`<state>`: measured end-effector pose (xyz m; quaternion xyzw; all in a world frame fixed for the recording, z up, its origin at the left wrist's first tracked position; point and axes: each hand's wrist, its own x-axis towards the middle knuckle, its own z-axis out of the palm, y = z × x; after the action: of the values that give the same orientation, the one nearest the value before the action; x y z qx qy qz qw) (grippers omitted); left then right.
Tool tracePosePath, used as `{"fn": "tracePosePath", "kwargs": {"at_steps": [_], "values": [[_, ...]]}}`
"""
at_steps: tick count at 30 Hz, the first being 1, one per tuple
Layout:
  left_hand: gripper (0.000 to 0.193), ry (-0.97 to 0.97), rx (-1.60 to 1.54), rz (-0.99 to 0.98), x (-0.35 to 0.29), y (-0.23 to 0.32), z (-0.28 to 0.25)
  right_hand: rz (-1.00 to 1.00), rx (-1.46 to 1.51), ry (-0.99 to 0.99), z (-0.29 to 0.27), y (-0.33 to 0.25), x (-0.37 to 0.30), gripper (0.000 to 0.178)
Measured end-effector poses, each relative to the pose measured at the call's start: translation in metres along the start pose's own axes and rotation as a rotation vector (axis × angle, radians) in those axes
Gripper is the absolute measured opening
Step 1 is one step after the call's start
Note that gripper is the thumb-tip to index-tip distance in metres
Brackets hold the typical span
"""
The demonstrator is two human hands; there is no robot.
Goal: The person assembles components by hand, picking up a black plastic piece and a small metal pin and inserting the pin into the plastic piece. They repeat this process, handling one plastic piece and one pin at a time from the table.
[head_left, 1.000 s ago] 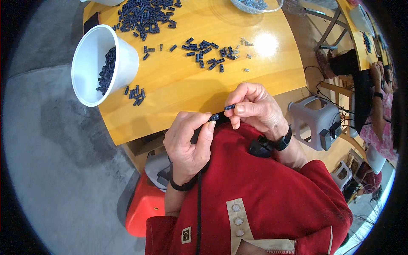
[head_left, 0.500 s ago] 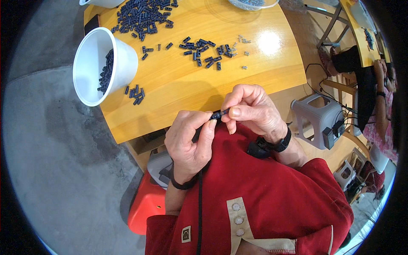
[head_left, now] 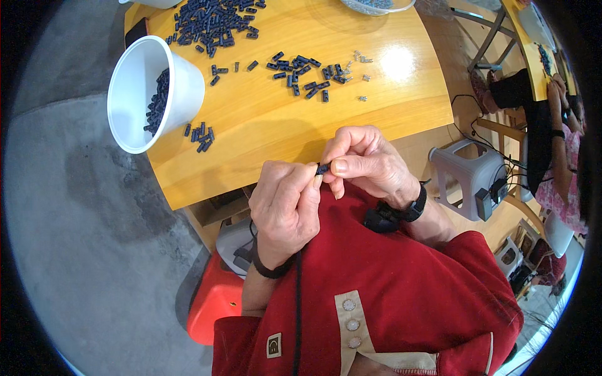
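Just off the table's near edge, a small black plastic block (head_left: 323, 169) is held between my two hands, most of it covered by fingertips. My left hand (head_left: 286, 203) pinches one end with thumb and forefinger. At the other end, the thumb and forefinger of my right hand (head_left: 367, 164) are closed on it. A loose group of similar black blocks (head_left: 303, 71) lies on the table beyond my hands, with small silvery metal parts (head_left: 362, 58) at its right side. A few more blocks (head_left: 202, 134) sit near the left edge.
On the left, a tilted white tub (head_left: 191, 81) holds many black blocks. A large heap of blocks (head_left: 213, 22) covers the far left of the yellow wooden table (head_left: 263, 131). At the far edge is a clear bowl (head_left: 376, 7). Right of me stand a grey stool (head_left: 461, 178) and a seated person (head_left: 558, 156).
My hands have drawn closer together, the left shifting slightly right. The thin dark length that showed between the right fingers and the block is now hidden, and less of the block shows.
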<state>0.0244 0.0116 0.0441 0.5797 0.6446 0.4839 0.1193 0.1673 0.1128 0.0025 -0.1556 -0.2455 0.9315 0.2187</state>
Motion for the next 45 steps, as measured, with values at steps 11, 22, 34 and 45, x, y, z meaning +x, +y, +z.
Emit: {"fn": "tracePosePath", "kwargs": {"at_steps": [11,22,34,45], "values": [[0.019,0.002,0.019,-0.068,-0.006,-0.002,-0.005,0.241,0.268,-0.196,-0.021,0.018,0.011,0.040],[0.039,0.008,0.284,0.156,-0.008,-0.003,-0.005,0.294,0.315,-0.214,-0.017,0.025,0.013,0.030],[0.028,-0.079,0.158,0.184,-0.004,-0.004,-0.008,0.291,0.142,-0.234,-0.014,0.023,0.013,0.033],[0.023,-0.097,0.105,0.172,-0.007,-0.007,-0.007,0.322,0.238,-0.186,0.001,0.027,0.015,0.022]]}}
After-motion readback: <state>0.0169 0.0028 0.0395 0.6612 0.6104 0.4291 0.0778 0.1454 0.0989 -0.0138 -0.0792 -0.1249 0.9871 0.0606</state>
